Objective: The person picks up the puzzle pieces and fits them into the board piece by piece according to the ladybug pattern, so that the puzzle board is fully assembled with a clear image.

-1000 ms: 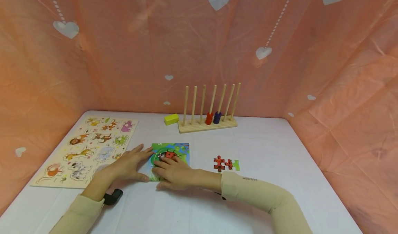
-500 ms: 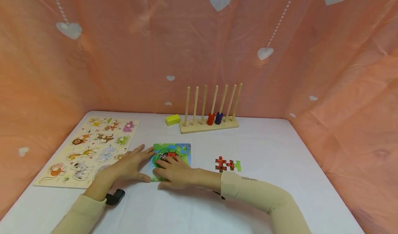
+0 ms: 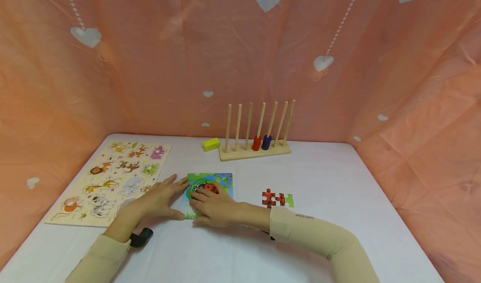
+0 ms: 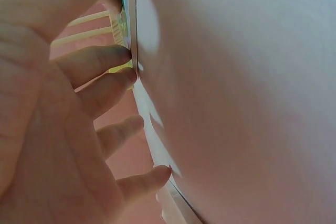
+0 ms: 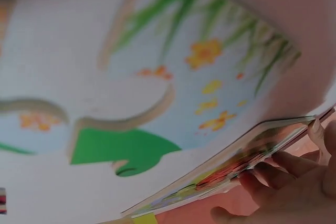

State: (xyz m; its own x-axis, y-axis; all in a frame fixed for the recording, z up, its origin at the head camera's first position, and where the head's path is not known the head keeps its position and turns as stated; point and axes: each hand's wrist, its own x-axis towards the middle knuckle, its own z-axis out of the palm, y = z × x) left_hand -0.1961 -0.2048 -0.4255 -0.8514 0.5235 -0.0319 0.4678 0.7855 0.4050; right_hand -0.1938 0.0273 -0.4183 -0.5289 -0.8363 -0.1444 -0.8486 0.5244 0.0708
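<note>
A square ladybird jigsaw board (image 3: 227,183) lies flat in the middle of the table. My left hand (image 3: 158,199) stands at its left edge, fingers spread; in the left wrist view, fingertips (image 4: 123,53) touch the board's side. My right hand (image 3: 216,208) rests on the picture with fingers extended, covering its lower right part. Right of the board lie a red spotted piece (image 3: 268,198) and a red and green piece (image 3: 288,200). A loose piece with grass and flowers (image 5: 210,82) fills much of the right wrist view; in the head view my right forearm mostly hides the pieces there.
A wooden animal peg puzzle (image 3: 88,178) lies at the left, partly behind my left hand. At the back stand a yellow block (image 3: 211,144) and a wooden rack of upright rods (image 3: 244,154) bearing red beads (image 3: 256,143) and dark blue beads (image 3: 267,142). Pink curtains surround the table.
The head view has shifted slightly, so everything appears a little further right. My right hand's fingers have moved a little on the picture, uncovering more of the ladybird. My left hand keeps its place.
</note>
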